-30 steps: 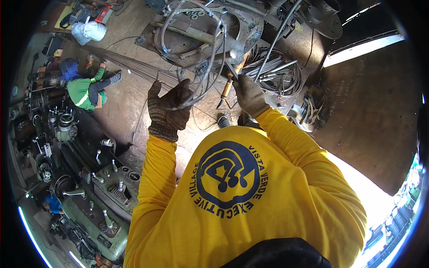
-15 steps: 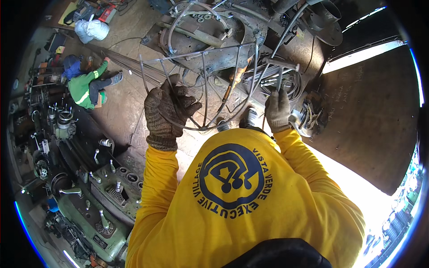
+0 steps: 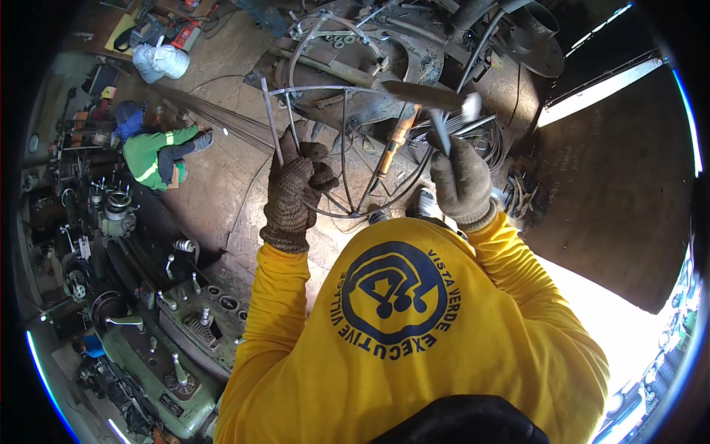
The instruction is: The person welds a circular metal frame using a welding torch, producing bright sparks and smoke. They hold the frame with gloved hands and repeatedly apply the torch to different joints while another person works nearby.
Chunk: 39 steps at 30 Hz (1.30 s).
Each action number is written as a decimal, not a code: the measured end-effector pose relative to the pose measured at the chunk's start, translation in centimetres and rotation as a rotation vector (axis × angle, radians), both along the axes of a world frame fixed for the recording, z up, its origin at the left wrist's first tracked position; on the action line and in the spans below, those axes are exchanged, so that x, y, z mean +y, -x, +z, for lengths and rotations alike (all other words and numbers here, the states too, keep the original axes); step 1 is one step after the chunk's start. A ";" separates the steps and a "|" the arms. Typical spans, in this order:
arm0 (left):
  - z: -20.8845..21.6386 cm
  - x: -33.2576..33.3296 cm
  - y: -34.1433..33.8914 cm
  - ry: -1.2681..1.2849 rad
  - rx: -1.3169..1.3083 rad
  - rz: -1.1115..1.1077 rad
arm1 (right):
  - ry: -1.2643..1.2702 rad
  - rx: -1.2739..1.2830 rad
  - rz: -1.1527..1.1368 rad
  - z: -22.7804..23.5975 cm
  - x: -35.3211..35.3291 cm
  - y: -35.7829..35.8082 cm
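My left hand, in a brown knitted glove, is closed round the near left side of a frame of welded thin metal rods. The frame is curved and cage-like, held up in front of me. In my gloved right hand is a hammer, gripped by its metal handle. Its long narrow head, smeared by motion, overlaps the frame's far right edge in this view. Whether the two touch, I cannot tell. Beyond the frame an orange-handled tool is partly hidden by the rods.
A worktable with metal rings and bars stands ahead. Coiled rod lies at right, beside a large brown panel. A green lathe fills the lower left. A person in green sits low beside long rods.
The hammer has swung left over the frame's far right edge, and my right hand has risen. The frame has turned in my left hand. The whole view has shifted slightly.
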<state>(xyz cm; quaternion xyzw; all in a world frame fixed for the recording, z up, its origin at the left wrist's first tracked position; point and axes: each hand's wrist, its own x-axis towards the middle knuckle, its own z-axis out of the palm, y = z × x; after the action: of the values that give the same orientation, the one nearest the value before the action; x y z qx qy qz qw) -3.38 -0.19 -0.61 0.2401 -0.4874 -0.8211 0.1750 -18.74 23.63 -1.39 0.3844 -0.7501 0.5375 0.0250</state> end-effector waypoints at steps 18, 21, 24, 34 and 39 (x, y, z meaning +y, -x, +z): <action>1.5 0.4 -2.1 0.010 0.142 -0.126 | -0.056 0.339 0.106 0.6 -1.1 2.7; 1.0 0.2 -2.2 0.003 0.161 -0.117 | -0.016 0.088 -0.106 0.0 -0.8 3.1; 1.5 0.0 -2.1 -0.008 0.130 -0.090 | 0.032 -0.308 -0.175 -1.7 -1.0 5.6; 0.7 -1.1 -2.0 -0.048 0.178 -0.154 | -0.209 -0.364 0.039 -9.7 -6.5 20.0; 1.3 -0.2 -2.1 0.013 0.083 -0.097 | -0.409 -0.637 0.046 -7.1 -12.0 20.8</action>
<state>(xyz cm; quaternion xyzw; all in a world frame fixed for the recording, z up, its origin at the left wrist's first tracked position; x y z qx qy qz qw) -1.25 -0.42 0.69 0.1809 -0.4960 -0.8347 0.1568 -39.55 11.64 -8.47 0.2118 -0.8032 0.4698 -0.2988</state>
